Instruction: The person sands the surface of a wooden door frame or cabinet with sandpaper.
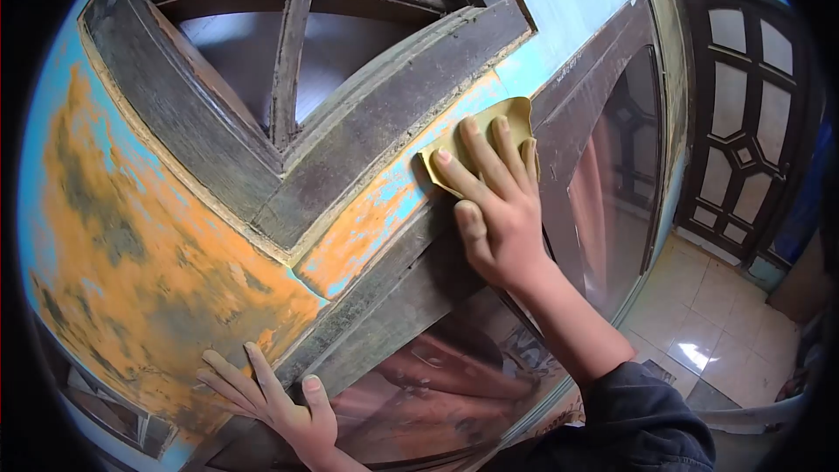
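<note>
My right hand (500, 197) presses a yellow-brown sheet of sandpaper (516, 114) against the wall, its fingers spread over the back of the sheet. Under it runs a narrow strip of wall (376, 223) with patchy orange and light blue paint, between two dark wooden frames. My left hand (273, 402) is open, fingers apart, and rests at the lower left where the worn orange wall (157, 271) meets the wood. Nothing is held in it.
Above is a dark wooden vent frame (393, 100) with crossed bars. Below, a window pane (428, 376) shows reddish curtains. A panelled door (734, 114) stands at the right over a tiled floor (682, 297).
</note>
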A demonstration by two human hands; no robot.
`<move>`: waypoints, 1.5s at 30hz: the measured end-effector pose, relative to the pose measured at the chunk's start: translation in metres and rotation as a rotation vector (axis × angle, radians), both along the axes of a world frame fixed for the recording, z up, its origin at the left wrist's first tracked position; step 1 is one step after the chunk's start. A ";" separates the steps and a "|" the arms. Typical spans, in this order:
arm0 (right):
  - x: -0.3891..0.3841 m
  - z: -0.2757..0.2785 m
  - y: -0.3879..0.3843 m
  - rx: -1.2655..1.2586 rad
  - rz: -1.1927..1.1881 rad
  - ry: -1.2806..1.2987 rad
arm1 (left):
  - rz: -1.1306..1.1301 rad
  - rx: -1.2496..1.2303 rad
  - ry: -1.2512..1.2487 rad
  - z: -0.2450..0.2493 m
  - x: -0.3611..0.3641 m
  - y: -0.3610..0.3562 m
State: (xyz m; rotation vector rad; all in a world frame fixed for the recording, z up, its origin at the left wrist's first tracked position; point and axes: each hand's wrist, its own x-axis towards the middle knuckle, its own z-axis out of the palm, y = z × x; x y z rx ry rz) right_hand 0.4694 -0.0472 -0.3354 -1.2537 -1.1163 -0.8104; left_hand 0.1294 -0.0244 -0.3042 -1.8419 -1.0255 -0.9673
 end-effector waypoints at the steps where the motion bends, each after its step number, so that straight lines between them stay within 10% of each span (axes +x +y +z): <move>1: -0.009 -0.001 0.001 -0.011 0.052 -0.053 | -0.003 0.004 -0.002 0.000 0.001 0.000; 6: -0.035 -0.020 -0.006 -0.163 0.146 -0.343 | 0.007 0.008 0.012 0.001 -0.002 0.002; 10: -0.018 -0.014 0.005 0.043 0.049 0.078 | 0.038 0.001 0.004 -0.001 -0.004 0.001; 14: -0.053 -0.025 0.000 -0.100 0.176 -0.308 | -0.023 0.031 -0.001 0.000 0.000 0.003; 20: -0.007 -0.007 0.002 0.050 0.038 -0.008 | 0.006 0.035 -0.004 0.002 0.000 0.002; 25: -0.018 -0.016 0.000 -0.091 0.192 -0.435 | -0.015 0.098 0.039 0.003 -0.001 0.006; 38: 0.031 0.014 -0.006 0.019 -0.002 0.014 | -0.007 -0.034 -0.068 0.000 0.004 -0.003; 45: 0.028 -0.001 -0.005 -0.048 0.021 -0.347 | -0.029 0.035 -0.030 0.001 -0.002 0.005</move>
